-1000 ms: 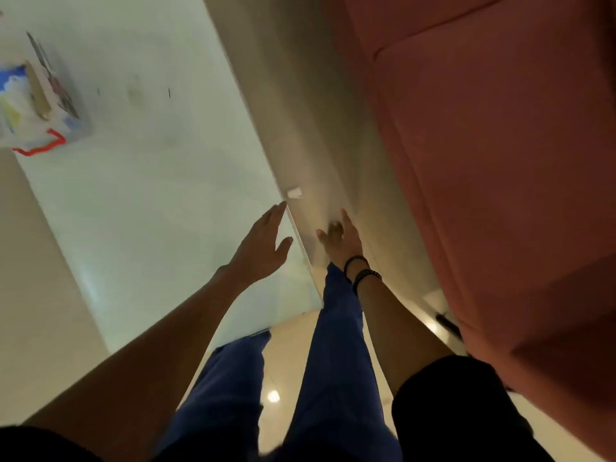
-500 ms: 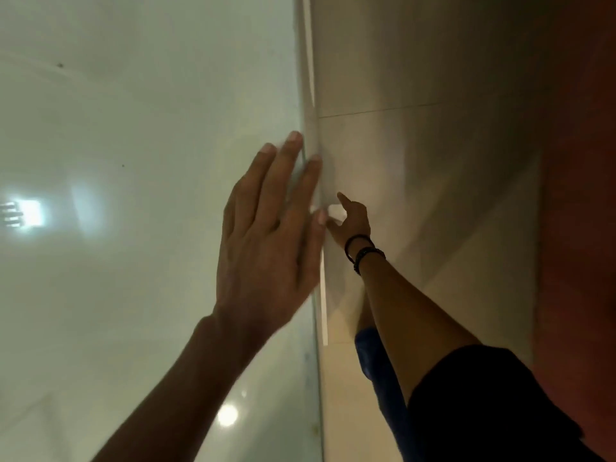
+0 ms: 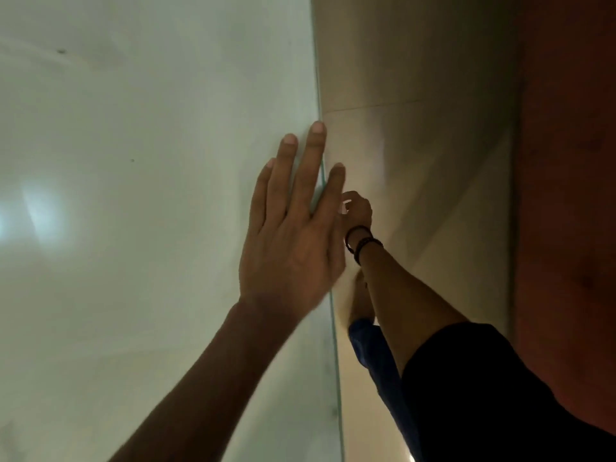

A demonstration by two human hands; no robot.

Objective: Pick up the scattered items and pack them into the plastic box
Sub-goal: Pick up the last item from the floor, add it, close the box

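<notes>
My left hand (image 3: pixel 293 228) lies flat with its fingers spread on the edge of a glass tabletop (image 3: pixel 150 161). My right hand (image 3: pixel 358 213), with dark bracelets at the wrist, is down near the tiled floor beside the table's edge. Its fingers are pinched on a small white item (image 3: pixel 343 208), mostly hidden by the fingers and by my left hand. The plastic box is out of view.
The beige tiled floor (image 3: pixel 433 145) runs along the right of the glass edge. A reddish sofa (image 3: pixel 566 195) fills the far right. My blue trouser leg and bare foot (image 3: pixel 361 298) are below the right arm.
My right hand has curled its fingers around the small white item on the floor. My left hand has shifted slightly up along the glass edge. The camera leaned closer.
</notes>
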